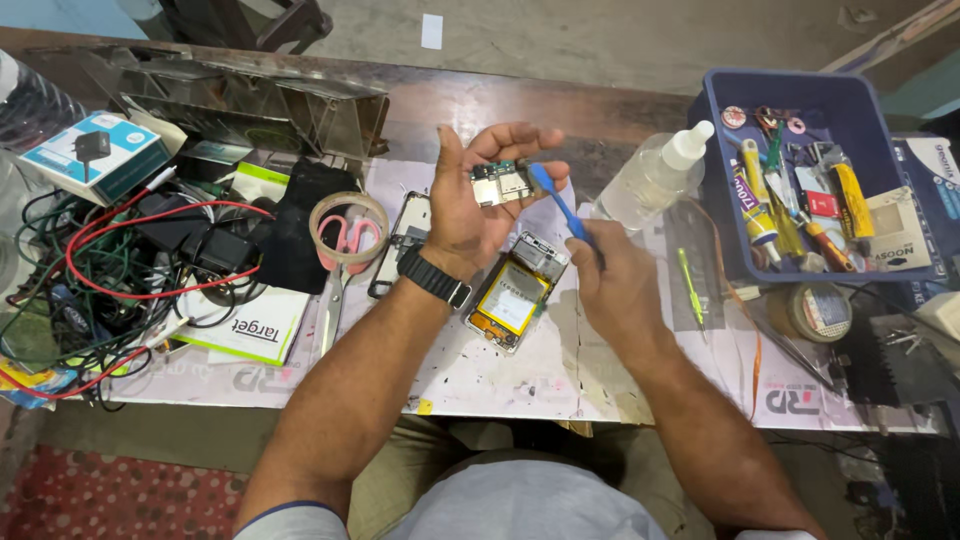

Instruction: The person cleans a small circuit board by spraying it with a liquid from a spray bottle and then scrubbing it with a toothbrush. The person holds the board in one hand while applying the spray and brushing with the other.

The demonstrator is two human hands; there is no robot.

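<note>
Holding a small green circuit board (pixel 503 183) up off the bench, left hand (pixel 470 205) pinches it between thumb and fingertips, palm turned toward the camera. Right hand (pixel 610 280) is closed around the dark handle of a blue plastic pry tool (pixel 556 202), its flat tip touching the board's right edge.

Directly below, an opened phone (pixel 515 293) lies on the work mat (pixel 480 375), yellow-wrapped battery exposed. A second phone frame (pixel 405 240) sits just left of the left wrist.

Judgement: prying goes best with the tip kept shallow and flat along the board edge, board braced by the thumb, force light so nothing snaps or slips toward the palm.

Room: mat in front of the opened phone is open toward the near table edge. Left is crowded, with scissors (pixel 340 255) inside a tape roll (pixel 348 228) and a tangle of red and black cables (pixel 120 270). Right, a clear squeeze bottle (pixel 650 180) stands near the tool hand, the blue parts bin (pixel 720 200) just beyond.
</note>
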